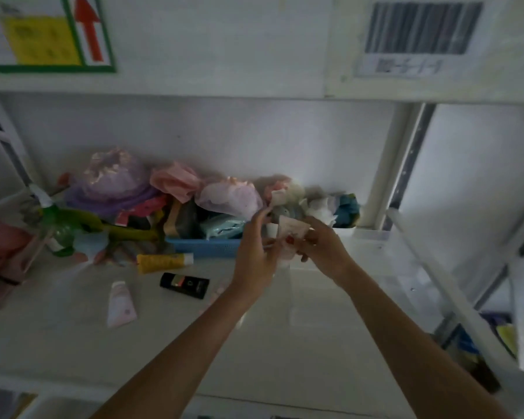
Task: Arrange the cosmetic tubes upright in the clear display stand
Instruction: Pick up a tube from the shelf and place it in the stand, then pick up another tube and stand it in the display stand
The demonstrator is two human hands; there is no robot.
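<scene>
A dim white shelf [58,337] sat under another shelf board that carried a barcode label [421,28] and a green-framed sign with a red arrow [87,28]. Along the back edge lay a jumble of crumpled pink and purple wrappings [115,182], a green bottle [56,225] toward the left end, and a blue basket [206,246] packed with packets. In front of the basket, lying flat, were a yellow tube [161,262], a black tube [184,285] just beside it, and a pale pink tube [120,305] nearer the front edge, apart from the other two. The left hand [254,261] was raised with its fingers [256,219] loosely spread, touching the side of a white tube [292,229]. The right hand [324,249] had its fingers [291,240] pinched on that white tube, holding it roughly upright above the shelf near the basket's right end. Below the hands a faint clear display stand [297,294] showed; motion blur hid whether the tube touched it. A white upright post [390,164] bounded the shelf's right side.
</scene>
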